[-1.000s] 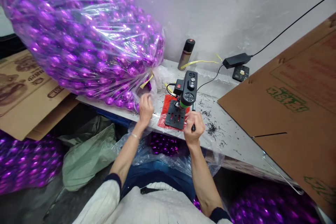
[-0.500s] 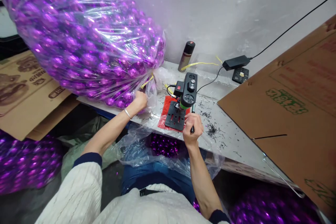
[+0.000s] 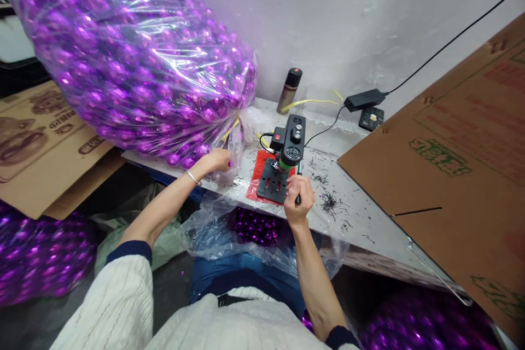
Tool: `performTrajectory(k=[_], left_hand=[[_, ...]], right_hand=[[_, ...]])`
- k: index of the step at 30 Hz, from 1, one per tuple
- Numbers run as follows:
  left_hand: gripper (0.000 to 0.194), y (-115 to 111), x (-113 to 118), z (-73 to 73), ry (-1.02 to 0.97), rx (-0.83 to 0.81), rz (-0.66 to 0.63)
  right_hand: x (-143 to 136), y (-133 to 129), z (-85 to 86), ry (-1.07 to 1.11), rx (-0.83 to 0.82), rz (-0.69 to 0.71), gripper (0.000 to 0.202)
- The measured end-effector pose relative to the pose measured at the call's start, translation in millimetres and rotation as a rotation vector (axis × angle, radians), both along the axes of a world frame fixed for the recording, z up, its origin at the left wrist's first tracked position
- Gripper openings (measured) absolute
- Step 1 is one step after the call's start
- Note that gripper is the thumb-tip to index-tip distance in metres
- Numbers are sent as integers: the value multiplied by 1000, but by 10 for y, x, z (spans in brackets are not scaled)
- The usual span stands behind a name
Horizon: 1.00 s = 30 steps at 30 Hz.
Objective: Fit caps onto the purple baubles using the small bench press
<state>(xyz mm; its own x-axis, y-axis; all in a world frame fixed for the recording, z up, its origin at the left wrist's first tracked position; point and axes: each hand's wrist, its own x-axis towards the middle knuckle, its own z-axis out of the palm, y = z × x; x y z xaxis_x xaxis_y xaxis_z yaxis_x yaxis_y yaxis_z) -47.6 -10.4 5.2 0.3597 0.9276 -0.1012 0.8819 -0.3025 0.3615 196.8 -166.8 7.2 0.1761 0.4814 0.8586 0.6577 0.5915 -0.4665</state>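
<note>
My left hand (image 3: 219,159) is closed at the gathered mouth of a big clear plastic bag (image 3: 164,71) full of shiny purple balls. A bit of purple shows at its fingertips, too small to name. My right hand (image 3: 299,198) is wrapped round a slim tool with a black handle (image 3: 298,200), whose kind I cannot tell. That hand is beside a small black machine (image 3: 293,139) with round vents and a slotted base plate (image 3: 271,188) on a red sheet (image 3: 255,188). Below the table edge, purple balls (image 3: 256,227) lie in clear plastic at my lap.
Black scraps (image 3: 329,202) litter the white table (image 3: 361,224). Behind the machine stand a spray can (image 3: 289,90) and a power adapter (image 3: 365,99) with its cord. Cardboard boxes flank the table, one at the right (image 3: 443,175) and flattened ones at the left (image 3: 49,147).
My left hand has turned at the bag's mouth, and its fingers now point right. My right hand keeps its hold on the tool beside the machine. The view has shifted slightly.
</note>
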Motion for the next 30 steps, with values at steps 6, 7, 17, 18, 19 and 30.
performTrajectory(k=[6,7,17,18,19,30], left_hand=[[64,-107,-55,-68,-257,-20,-52],[62,-132,-35,-111,-254,-29,-47],[37,-201,153,-313,-316,-64,6],[40,-202,144,-314,-350,-65,42],[43,-205,132,-314,-395,-57,92],[50,-876,314,-108,-1687,-319,628]], right_hand=[[-17,12,-7,14,19,4,26],[-17,13,-9,21,23,10,26],[4,-3,-1,-13,13,15,25],[4,-3,-2,-12,18,15,25],[5,-2,-3,-13,19,14,25],[17,-22,147,11,-39,-1,25]])
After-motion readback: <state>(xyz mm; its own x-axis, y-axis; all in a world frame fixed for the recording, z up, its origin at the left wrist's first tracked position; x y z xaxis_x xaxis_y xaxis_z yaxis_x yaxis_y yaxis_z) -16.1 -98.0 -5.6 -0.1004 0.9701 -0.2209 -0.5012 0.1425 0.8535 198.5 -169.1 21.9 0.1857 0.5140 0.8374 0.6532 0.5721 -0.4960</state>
